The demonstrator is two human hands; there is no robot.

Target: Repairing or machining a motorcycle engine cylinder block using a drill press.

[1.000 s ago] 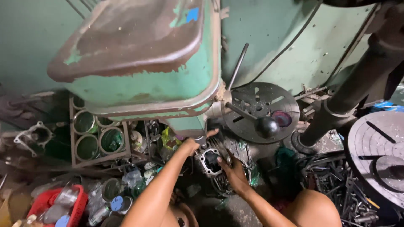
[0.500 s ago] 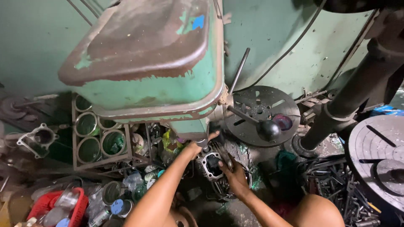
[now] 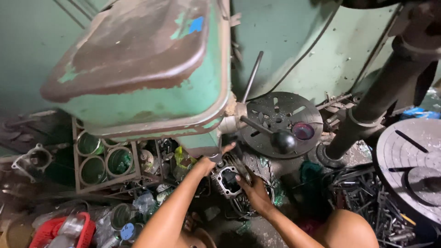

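I am looking down past the worn green metal head of a drill press [image 3: 138, 73], its flat top rusted brown, which fills the upper left. Beneath it both my bare arms reach away from me to a grey metal engine cylinder block with a dark round bore [image 3: 227, 177], sitting under the spindle at the middle of the scene. My left hand [image 3: 212, 160] rests on the far left edge of the block, thumb pointing up to the right; its other fingers are hidden behind the block and the machine, so I cannot tell how they are set. My right hand [image 3: 253, 190] grips the near right side of the block, fingers curled and pressed against the metal. Just right of the machine head, a steel feed lever with a round black ball knob [image 3: 284, 140] sticks out toward me, in front of a dark round slotted metal plate [image 3: 282, 115] leaning at the pale green wall. Farther right a thick dark steel column [image 3: 381, 92] rises on a slant, with a grey round slotted table [image 3: 409, 160] at the right edge. To the left, a rusty wire rack holding green-lined tins [image 3: 103, 160] stands low, and a red plastic basket [image 3: 55, 229] lies near the bottom left corner among cluttered jars and scrap.
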